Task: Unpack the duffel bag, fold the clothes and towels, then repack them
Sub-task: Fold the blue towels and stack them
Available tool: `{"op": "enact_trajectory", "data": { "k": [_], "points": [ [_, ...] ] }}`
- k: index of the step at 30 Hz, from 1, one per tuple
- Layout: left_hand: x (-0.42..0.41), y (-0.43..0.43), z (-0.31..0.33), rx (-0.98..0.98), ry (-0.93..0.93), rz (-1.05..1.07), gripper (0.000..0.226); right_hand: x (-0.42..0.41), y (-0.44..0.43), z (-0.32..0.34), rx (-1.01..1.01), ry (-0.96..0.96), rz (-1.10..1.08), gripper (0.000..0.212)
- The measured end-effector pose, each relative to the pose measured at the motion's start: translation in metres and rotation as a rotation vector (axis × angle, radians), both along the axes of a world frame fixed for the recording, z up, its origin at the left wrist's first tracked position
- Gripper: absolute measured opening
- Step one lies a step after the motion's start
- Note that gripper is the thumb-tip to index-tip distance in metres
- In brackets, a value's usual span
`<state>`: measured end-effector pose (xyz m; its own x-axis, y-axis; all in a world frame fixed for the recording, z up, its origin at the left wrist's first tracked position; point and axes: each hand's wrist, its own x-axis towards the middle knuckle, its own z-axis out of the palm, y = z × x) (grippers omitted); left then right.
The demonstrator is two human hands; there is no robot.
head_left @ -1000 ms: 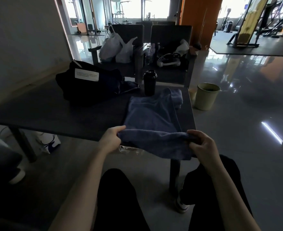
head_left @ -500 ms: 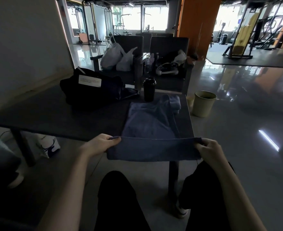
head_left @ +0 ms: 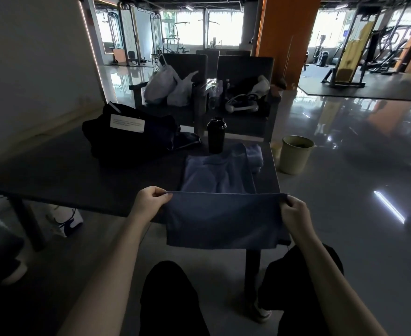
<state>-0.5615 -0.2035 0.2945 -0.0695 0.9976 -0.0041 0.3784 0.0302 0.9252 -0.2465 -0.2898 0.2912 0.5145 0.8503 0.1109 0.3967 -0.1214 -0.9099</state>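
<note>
We pinch the soft, limp blue terry towel (head_left: 221, 221) by its top corners, left hand (head_left: 151, 202) and right hand (head_left: 294, 214) pulling it taut between them; it looks light, best gripped at its corners.

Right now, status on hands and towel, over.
Left hand and right hand each pinch a top corner of the blue towel, stretched flat. Duffel bag sits beyond. Black bottle nearby, not obstructing.

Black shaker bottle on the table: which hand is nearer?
Left, narrowly. The left hand grips the towel corner below-left of the bottle; the right hand grips the other corner, farther out to the bottle's lower right.
</note>
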Motion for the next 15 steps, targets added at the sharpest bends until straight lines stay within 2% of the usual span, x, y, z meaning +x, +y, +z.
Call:
{"op": "enact_trajectory", "data": {
  "k": [4, 11, 15],
  "points": [
    [0.008, 0.034, -0.007, -0.039, -0.014, 0.098, 0.016, 0.004, 0.042, 0.001, -0.033, 0.006, 0.008, 0.03],
    [0.018, 0.099, -0.024, -0.099, 0.07, 0.185, 0.007, 0.014, 0.108, -0.008, -0.06, -0.039, 0.025, 0.038],
    [0.03, 0.132, -0.036, -0.123, 0.125, 0.202, 0.014, 0.022, 0.144, -0.025, -0.131, -0.026, 0.025, 0.034]
  ]
}}
